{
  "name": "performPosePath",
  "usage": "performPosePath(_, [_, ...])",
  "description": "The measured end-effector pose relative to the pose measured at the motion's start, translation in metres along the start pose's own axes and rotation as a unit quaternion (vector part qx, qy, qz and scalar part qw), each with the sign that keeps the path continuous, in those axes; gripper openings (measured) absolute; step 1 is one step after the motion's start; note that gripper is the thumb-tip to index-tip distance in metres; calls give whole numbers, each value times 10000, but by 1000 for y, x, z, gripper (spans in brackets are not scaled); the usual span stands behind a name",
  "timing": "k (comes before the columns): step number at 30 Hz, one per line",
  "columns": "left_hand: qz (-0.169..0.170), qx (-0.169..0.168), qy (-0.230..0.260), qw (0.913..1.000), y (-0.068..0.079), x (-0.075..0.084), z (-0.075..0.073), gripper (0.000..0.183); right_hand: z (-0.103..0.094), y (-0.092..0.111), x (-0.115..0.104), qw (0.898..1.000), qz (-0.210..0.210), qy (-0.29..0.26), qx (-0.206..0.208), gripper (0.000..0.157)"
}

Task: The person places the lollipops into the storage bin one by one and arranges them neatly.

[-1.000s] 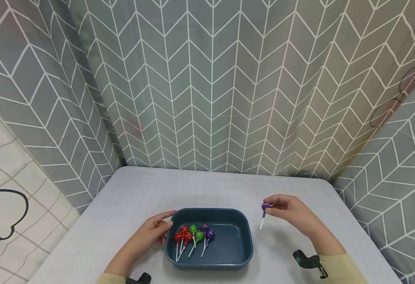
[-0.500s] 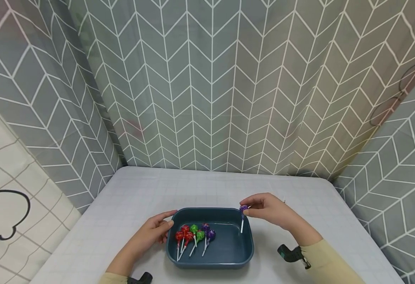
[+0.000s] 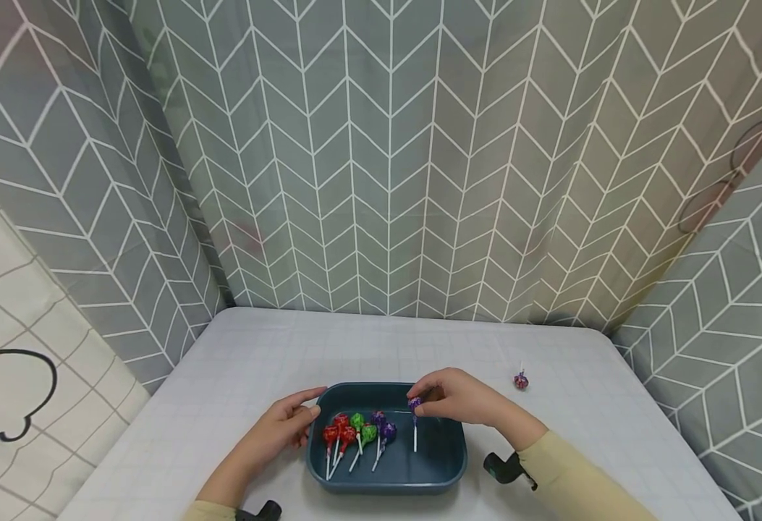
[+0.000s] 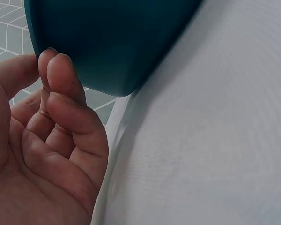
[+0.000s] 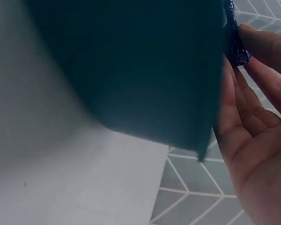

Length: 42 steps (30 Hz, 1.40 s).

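A dark teal rectangular tray (image 3: 420, 470) holds red lollipops (image 3: 341, 433), green lollipops (image 3: 368, 433) and purple lollipops (image 3: 388, 432) on its left side. At the tray's left rim, my left hand (image 3: 284, 420) grips the edge between thumb and fingers; the left wrist view shows the curled fingers (image 4: 68, 84) against the outer wall. Over the right half of the tray, my right hand (image 3: 462, 398) pinches another purple lollipop (image 3: 415, 407) by its wrapped head, stick pointing down. In the right wrist view the tray wall hides most of that purple lollipop (image 5: 239, 54).
One more lollipop (image 3: 521, 380), with a reddish-purple wrapper, lies on the white-covered table (image 3: 276, 347) to the right, behind my right forearm. Patterned grey curtains (image 3: 387, 181) hang behind the table and at both sides.
My right hand has carried the purple lollipop leftward from beside the tray to above its inside, bringing the lollipop on the table into sight. My left hand has stayed at the rim.
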State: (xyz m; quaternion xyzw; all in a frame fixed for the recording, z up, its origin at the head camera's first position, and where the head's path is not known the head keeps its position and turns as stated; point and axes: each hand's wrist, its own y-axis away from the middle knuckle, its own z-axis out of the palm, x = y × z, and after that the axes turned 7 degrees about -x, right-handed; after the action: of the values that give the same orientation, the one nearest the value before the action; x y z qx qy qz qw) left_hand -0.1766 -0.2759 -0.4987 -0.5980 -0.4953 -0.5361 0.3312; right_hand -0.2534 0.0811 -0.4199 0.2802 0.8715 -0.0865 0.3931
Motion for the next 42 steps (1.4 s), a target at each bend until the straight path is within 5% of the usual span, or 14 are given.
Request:
performPosePath(20, [-16,-38,86,10000,-1,-1,1,58,28,-24,-1,9900,167,1400,-38,16])
performPosePath(42, [-12,-60,-5,10000,-3,-4,-1,57,36,-32,-1,9807,145,1951,1,15])
